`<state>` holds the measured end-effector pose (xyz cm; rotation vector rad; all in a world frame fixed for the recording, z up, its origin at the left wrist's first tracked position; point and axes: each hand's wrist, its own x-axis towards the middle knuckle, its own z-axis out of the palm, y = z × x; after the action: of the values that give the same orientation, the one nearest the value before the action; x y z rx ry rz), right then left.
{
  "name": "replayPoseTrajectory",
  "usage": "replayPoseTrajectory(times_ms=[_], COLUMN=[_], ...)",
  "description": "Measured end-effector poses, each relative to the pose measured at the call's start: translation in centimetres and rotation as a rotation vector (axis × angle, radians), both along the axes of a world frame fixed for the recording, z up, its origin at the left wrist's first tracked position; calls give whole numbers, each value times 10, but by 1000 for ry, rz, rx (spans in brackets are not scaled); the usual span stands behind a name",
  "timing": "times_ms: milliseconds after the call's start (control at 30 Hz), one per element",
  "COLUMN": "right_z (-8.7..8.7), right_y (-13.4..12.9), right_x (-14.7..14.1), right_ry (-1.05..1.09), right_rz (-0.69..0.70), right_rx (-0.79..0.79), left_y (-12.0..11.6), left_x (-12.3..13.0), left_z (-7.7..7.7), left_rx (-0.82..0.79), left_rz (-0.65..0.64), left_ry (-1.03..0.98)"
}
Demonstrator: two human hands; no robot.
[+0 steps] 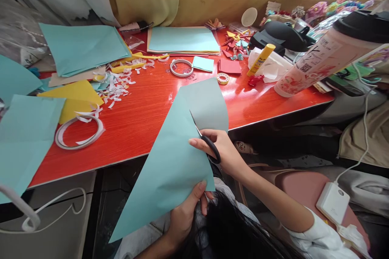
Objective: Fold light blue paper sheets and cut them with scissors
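Note:
A large sheet of light blue paper point(164, 158) slants from my lap up over the table's front edge. My left hand point(188, 210) pinches its lower edge, thumb on top. In my right hand point(223, 149) is a pair of black-handled scissors point(212, 149), its fingers wrapped through the handles. One blade lies over the sheet and points to the far left; the other blade is hidden beneath the paper. Right of the blades, a flap of the sheet point(208, 101) stands partly separated along a cut.
On the red table point(130, 117) lie tape rolls point(79, 131), white scraps point(117, 89), a stack of blue sheets point(185, 38), small blue squares point(203, 64), red squares point(229, 66) and a yellow glue stick point(261, 60). A pink tumbler point(322, 56) stands right. A white power bank point(332, 202) rests on a pink stool.

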<state>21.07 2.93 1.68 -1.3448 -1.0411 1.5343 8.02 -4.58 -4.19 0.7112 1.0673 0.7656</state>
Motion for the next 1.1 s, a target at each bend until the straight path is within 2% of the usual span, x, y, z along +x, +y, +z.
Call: replayPoseTrajectory(times_ms=[267,533,700,1100], right_z=[4,6,7,11], right_y=[3,7,9,14], right_x=[0,-2,-1,-3], right_ry=[-7,-17,25,-76], right_rz=[-6,-17,-14,-47], right_rx=[35,48,53,105], left_y=[0,-2,-2,-3], left_x=[1,4,2,-2], left_z=[3,4,2,-3], left_rx=[3,-19,-11,-31], left_rz=[-15,64,0,-49], left_ry=[-7,-28,-44,-11])
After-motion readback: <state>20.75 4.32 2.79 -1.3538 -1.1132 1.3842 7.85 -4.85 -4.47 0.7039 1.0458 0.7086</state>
